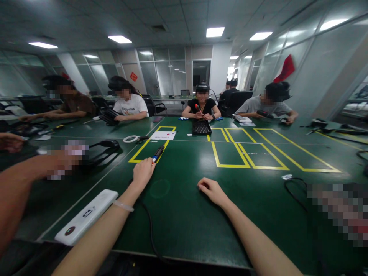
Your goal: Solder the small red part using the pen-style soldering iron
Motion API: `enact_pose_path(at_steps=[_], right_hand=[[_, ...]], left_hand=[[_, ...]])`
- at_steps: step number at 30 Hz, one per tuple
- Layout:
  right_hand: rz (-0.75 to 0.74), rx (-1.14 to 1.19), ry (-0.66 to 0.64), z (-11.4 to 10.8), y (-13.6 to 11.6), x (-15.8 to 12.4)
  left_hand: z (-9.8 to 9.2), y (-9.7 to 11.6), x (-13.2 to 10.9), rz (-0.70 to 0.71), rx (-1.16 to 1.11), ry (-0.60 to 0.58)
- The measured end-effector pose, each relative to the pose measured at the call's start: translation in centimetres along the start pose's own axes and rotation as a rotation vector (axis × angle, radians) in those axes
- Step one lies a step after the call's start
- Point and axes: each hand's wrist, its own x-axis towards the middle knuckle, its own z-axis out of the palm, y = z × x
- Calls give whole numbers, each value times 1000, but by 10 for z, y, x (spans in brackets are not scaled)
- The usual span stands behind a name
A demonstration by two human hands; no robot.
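My left hand (143, 173), a pale band on its wrist, is closed around what looks like an electric screwdriver (157, 154) with black, blue and orange parts. Its black end points away from me, above a yellow-taped rectangle on the green table (184, 214). A black cable (150, 220) runs from near that wrist to the front edge; where it joins is hidden. My right hand (212, 190) rests on the tabletop with fingers curled in, and nothing shows in it. Left of my left forearm lies a long white power strip or case (87, 216).
Beyond the left hand lie a white paper (163, 135) and a white tape roll (130, 139). A person opposite sits behind a black tray (201, 127). A co-worker's arm (31, 165) reaches in at left, near a black headset (107, 145). Yellow tape outlines (233, 166) mark the right side.
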Motion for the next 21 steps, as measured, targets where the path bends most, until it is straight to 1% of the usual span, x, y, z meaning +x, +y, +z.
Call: enact_pose_path(at_steps=[1,3,5,7,9,11,13,16,18,21], right_hand=[[-1,-1,-3,0,0,0],[-1,5,-5,1,2,0],[7,30,-6,2,3,0],[16,79,-1,2,4,0],[21,161,1,2,4,0],[20,270,-20,2,2,0],[10,368,-77,3,-1,1],[-14,469,-136,5,-5,1],[-12,509,-158,7,-6,1],[6,520,-154,7,-5,1]], left_hand=[[-2,8,-1,14,-83,-2],[-4,29,-7,100,-330,-43],[-5,57,-17,243,-624,-133],[-2,85,-28,340,-863,-238],[3,108,-39,378,-1035,-327],[10,123,-49,404,-1163,-406],[16,130,-57,437,-1255,-499],[22,129,-64,459,-1325,-611],[23,127,-66,451,-1336,-630],[22,125,-66,442,-1305,-584]])
